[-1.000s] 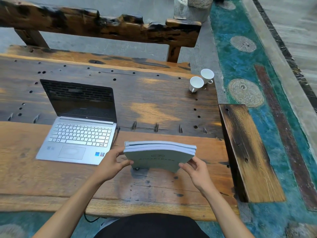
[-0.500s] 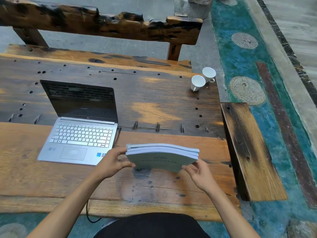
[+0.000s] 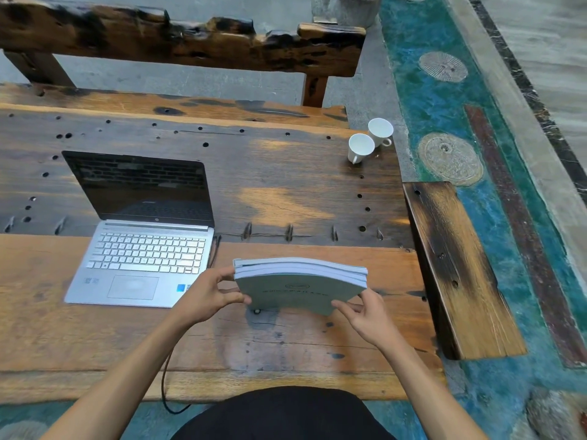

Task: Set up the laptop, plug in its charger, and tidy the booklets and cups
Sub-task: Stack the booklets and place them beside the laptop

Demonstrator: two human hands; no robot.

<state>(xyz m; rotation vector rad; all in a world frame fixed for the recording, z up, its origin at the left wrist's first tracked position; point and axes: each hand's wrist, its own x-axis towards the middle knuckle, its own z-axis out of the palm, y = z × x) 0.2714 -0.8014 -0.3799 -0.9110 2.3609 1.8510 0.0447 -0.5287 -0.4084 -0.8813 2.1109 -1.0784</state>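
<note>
- i hold a stack of pale green booklets (image 3: 300, 289) upright on its lower edge on the wooden bench (image 3: 286, 192), just right of the laptop, likely so the edges square up before i lay the stack flat.
- my left hand (image 3: 208, 296) grips the stack's left end, thumb on the front cover, fingers (image 3: 222, 276) curled round behind.
- my right hand (image 3: 365, 312) pinches the lower right corner of the stack, fingers close together, steadying it.
- the laptop (image 3: 143, 246) sits open at the left of the bench, screen dark, keyboard toward me, placed as if ready for use.
- a dark cable (image 3: 165, 389) runs from beside the laptop's right edge and loops off the near edge of the bench; i judge it to be the charger lead.
- two white cups (image 3: 370, 144) stand just beside each other near the far right corner, well apart from the booklets, seemingly already tidied.
- hidden: my left hand covers the laptop's near right corner, and i cannot see the plug or where the cable ends.
- the print on the front cover is too small to read, and i cannot count the booklets for certain.
</note>
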